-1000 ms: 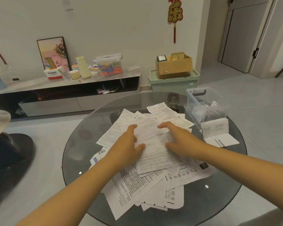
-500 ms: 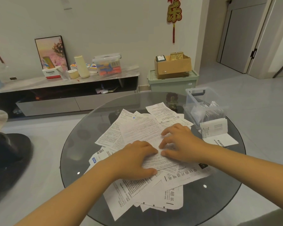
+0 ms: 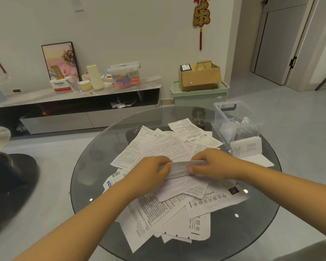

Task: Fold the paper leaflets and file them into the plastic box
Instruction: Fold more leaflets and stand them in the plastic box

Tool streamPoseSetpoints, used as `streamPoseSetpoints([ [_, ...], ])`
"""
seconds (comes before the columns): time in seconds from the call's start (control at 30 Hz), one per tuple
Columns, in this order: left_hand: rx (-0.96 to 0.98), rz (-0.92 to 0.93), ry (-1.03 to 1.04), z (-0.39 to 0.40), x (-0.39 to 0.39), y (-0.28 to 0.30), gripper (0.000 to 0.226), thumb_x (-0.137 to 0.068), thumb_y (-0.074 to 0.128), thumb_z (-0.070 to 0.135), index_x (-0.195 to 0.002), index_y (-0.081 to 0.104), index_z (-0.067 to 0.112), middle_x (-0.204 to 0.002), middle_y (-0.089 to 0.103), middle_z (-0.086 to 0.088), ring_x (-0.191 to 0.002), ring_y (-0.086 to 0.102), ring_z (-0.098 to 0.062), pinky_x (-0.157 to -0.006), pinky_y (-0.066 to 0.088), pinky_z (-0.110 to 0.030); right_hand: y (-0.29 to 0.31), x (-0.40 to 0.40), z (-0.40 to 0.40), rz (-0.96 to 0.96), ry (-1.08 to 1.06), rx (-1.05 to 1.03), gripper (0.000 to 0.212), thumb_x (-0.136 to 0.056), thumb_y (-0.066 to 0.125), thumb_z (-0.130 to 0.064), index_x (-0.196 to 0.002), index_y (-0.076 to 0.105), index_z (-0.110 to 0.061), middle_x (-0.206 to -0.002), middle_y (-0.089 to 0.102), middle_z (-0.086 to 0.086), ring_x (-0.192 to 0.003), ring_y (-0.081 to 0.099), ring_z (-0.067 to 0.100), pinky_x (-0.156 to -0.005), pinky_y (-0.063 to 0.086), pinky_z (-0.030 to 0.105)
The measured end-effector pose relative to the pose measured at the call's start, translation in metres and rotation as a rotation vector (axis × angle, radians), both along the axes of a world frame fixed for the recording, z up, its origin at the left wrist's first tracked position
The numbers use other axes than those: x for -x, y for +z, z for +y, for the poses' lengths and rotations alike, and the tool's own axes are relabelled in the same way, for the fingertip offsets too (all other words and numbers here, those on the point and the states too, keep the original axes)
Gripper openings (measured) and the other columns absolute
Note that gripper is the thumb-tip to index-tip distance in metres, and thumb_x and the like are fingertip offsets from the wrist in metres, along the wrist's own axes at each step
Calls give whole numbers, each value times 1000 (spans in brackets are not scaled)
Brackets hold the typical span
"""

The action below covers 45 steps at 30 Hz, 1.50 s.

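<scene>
A loose heap of printed paper leaflets (image 3: pixel 164 202) covers the middle of the round glass table (image 3: pixel 94 178). Above the heap, one leaflet (image 3: pixel 181 167) is folded into a narrow strip. My left hand (image 3: pixel 149 176) pinches its left end and my right hand (image 3: pixel 213 164) pinches its right end. The clear plastic box (image 3: pixel 231 121) stands at the table's far right, with several folded leaflets upright inside it. A folded leaflet (image 3: pixel 247 147) leans against the box's front.
Beyond the table are a low TV cabinet (image 3: pixel 73 102) with jars and boxes, and a green storage bin (image 3: pixel 199 95) carrying a cardboard box. A dark chair (image 3: pixel 9 185) stands at the left. Tiled floor surrounds the table.
Both hands pulled back from the far edge of the top leaflet toward me, folding it over. They now hold it lifted as a narrow folded strip.
</scene>
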<state>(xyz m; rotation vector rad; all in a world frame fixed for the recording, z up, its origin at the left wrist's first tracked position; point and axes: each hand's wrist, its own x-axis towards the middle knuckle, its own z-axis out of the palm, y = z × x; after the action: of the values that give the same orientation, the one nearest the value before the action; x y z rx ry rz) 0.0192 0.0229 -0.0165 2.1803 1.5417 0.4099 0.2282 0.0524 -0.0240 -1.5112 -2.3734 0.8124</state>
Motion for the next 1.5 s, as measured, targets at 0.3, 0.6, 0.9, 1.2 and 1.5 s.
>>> streamPoseSetpoints([
  [0.3, -51, 147, 67, 10, -3, -19, 49, -92, 57, 34, -138, 40, 26, -131, 42, 5, -124, 41, -13, -103, 33, -25, -10, 8, 0, 28, -143, -130, 42, -85, 66, -31, -124, 50, -34, -93, 50, -17, -82, 44, 2, -68, 35, 15],
  [0.6, -37, 252, 93, 19, -4, -17, 55, -83, 62, 50, -132, 46, 31, -123, 47, 6, -119, 41, -16, -103, 30, -32, -17, 17, -8, -163, 27, -474, 26, -95, 52, -29, -118, 63, -32, -115, 51, -8, -111, 34, 14, -86, 21, 21],
  [0.9, 67, -21, 222, 17, -6, -10, 8, -86, 65, 30, -86, 57, 28, -81, 62, 8, -66, 55, -3, -58, 42, -19, -15, 18, -16, -126, 126, -315, 41, -90, 52, -46, -128, 54, -31, -119, 51, -7, -113, 41, 13, -96, 32, 25],
  [1.2, 360, -832, 370, 9, -21, 9, 24, -97, 49, 24, -109, 57, 5, -89, 67, -14, -74, 71, -32, -73, 58, -42, -15, 20, -24, -63, 18, -339, 49, -84, 50, -62, -117, 53, -26, -109, 64, -10, -98, 56, 11, -79, 43, 29],
  [1.5, 57, -125, 69, 10, -31, -10, 31, -96, 49, 20, -125, 59, 26, -116, 65, 9, -106, 58, -7, -94, 42, -20, -17, 11, -17, 241, -206, -184, 47, -93, 51, -37, -136, 39, -24, -90, 60, -7, -79, 54, 5, -75, 44, 23],
])
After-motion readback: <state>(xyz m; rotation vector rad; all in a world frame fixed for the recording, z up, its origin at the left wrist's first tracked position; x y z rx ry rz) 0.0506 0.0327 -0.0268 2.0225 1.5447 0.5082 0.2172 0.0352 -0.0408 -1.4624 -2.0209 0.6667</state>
